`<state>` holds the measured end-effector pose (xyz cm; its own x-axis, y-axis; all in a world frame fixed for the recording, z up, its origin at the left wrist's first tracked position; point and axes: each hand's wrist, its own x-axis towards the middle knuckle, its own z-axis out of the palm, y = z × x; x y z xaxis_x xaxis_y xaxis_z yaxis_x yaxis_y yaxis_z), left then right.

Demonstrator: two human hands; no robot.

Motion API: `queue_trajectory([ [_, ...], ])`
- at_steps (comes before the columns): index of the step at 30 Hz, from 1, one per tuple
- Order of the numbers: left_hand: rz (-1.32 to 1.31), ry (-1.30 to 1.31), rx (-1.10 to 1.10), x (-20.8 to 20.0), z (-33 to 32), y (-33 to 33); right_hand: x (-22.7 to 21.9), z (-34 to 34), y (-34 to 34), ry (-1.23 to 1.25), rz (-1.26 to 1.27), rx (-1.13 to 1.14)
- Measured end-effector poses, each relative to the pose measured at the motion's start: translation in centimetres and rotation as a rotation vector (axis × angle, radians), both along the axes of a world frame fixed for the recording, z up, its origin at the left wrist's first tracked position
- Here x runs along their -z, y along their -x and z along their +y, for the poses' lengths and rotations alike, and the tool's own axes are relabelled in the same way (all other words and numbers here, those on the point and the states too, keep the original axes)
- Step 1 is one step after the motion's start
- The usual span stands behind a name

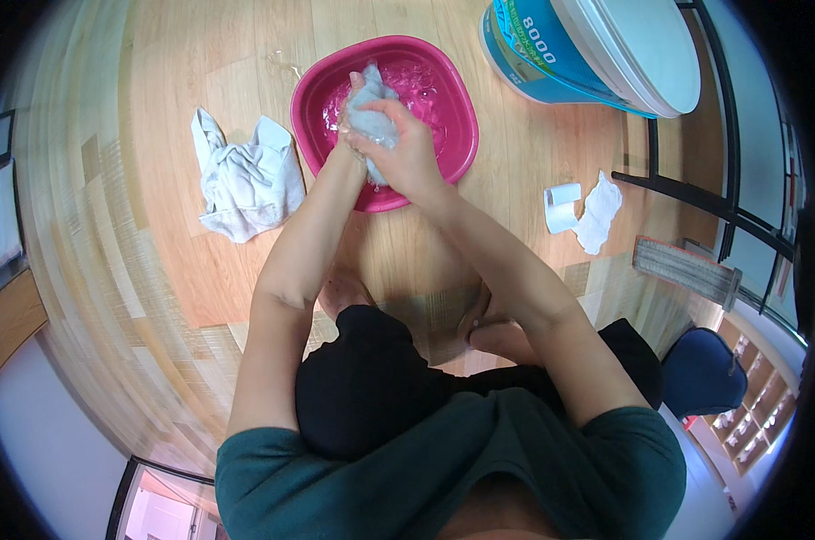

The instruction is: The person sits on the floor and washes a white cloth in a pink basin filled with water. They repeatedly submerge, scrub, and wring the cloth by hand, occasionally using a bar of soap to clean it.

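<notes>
Left hand (345, 124) and right hand (406, 148) both grip wet pale cloth (374, 121) over pink basin (462, 135), water inside. White towel (250, 184) on floor, left of basin; blue bucket (560, 58) upper right.

The wooden floor (506, 162) bears a pink basin (462, 148), bucket (565, 72) and white cloth (252, 184).

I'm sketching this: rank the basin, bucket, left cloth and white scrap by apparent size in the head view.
1. Basin, bucket: too close to rank, bucket cut off
2. Left cloth
3. White scrap
</notes>
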<state>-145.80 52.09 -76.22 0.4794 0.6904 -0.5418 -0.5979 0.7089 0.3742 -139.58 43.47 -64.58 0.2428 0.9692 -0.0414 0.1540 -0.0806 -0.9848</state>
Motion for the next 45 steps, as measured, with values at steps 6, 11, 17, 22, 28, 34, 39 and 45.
queue_trajectory([
  [6,0.315,-0.067,-0.219,-5.1,-2.2,0.0,2.2,2.6,-1.4,0.021,-0.264,0.087],
  [11,0.438,-0.234,-0.152,-9.5,-2.8,-0.1,6.7,3.7,-5.5,0.338,-0.208,0.109],
  [17,1.473,-1.054,0.339,-3.0,-2.7,6.8,8.5,0.2,-7.4,0.141,-0.744,-0.121],
  [22,1.829,-1.095,0.695,-2.5,-4.3,3.4,10.2,-1.1,-5.1,0.278,-1.211,-0.524],
  [28,1.468,-0.823,0.635,-1.7,-2.8,2.3,12.4,2.9,-5.7,0.457,-0.738,-0.043],
  [34,0.133,-0.028,-0.056,0.1,-1.0,1.1,3.9,0.3,-1.7,0.18,0.609,0.045],
  [39,-0.087,0.095,0.014,-1.1,-0.4,0.7,0.2,-2.1,0.3,0.007,0.106,0.002],
  [45,0.112,-0.001,-0.071,-4.0,-2.1,0.1,0.2,0.5,-0.8,-0.005,-0.188,0.029],
])
